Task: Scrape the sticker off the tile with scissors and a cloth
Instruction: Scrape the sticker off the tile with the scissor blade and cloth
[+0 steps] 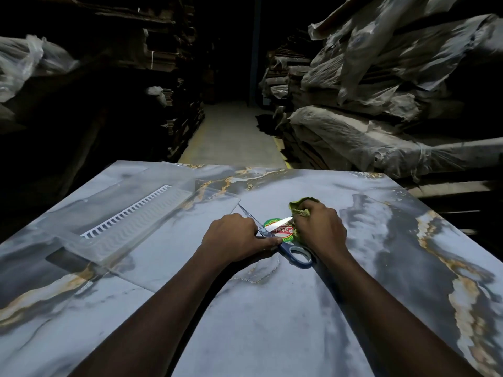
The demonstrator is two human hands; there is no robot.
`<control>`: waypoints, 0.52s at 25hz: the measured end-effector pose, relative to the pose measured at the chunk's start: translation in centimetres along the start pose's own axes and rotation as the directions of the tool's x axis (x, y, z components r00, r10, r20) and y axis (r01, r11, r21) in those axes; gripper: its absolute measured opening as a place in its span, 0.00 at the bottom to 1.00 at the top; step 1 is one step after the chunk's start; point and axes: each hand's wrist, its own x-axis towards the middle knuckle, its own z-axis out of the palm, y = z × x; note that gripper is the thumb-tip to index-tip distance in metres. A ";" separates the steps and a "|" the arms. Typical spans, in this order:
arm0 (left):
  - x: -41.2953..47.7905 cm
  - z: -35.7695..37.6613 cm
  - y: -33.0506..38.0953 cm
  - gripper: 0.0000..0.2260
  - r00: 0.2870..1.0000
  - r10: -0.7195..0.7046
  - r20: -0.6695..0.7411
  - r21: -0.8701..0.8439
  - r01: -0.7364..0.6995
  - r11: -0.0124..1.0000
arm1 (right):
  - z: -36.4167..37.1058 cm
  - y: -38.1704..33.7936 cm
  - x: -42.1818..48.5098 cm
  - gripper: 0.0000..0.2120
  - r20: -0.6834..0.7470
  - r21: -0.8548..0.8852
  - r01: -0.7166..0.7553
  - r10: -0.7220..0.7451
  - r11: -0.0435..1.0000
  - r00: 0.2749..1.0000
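Left hand (231, 238) grips one scissors (284, 247), right hand (319, 227) one cloth (299, 204), over one sticker (287, 232).

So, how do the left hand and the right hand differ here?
The left hand grips the open scissors, while the right hand holds a bunched green cloth. The left hand lies left of the sticker and the right hand lies right of it, with the cloth at the sticker's edge. Both hands have curled fingers and sit low over the tile.
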 end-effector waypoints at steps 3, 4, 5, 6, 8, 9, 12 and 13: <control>-0.5 -0.4 0.2 0.34 1.000 -0.019 -0.024 -0.025 0.019 1.000 | -0.2 0.5 0.3 0.06 0.005 0.348 -0.103 0.108 0.932 0.994; -0.6 -0.6 0.3 0.34 0.999 -0.026 -0.047 -0.034 0.025 0.999 | -0.5 0.8 0.4 0.02 0.023 0.518 -0.109 0.113 0.848 0.993; -0.7 -0.9 0.3 0.34 0.996 -0.036 -0.080 -0.043 0.033 0.999 | -0.9 0.9 0.4 0.03 0.039 0.662 -0.116 0.120 0.741 0.992; -0.8 -1.2 0.5 0.34 0.992 -0.045 -0.119 -0.050 0.039 0.998 | -1.4 0.8 0.6 0.04 0.072 0.781 -0.143 0.139 0.609 0.988; -0.8 -1.7 0.8 0.33 0.983 -0.047 -0.175 -0.042 0.041 0.998 | -2.3 0.1 0.5 0.05 0.223 0.917 -0.253 0.131 0.309 0.966; -0.9 -1.8 0.9 0.32 0.981 -0.043 -0.190 -0.029 0.038 0.999 | -2.6 -0.3 0.4 0.08 0.296 0.927 -0.311 0.098 0.211 0.950; -1.0 -2.1 0.9 0.31 0.979 -0.041 -0.202 -0.028 0.036 0.999 | -2.5 -0.6 0.4 0.17 0.462 0.883 -0.454 -0.056 0.115 0.885; -1.1 -2.2 0.8 0.31 0.976 -0.049 -0.210 -0.036 0.042 0.998 | -2.5 -0.7 0.4 0.19 0.491 0.870 -0.482 -0.099 0.103 0.865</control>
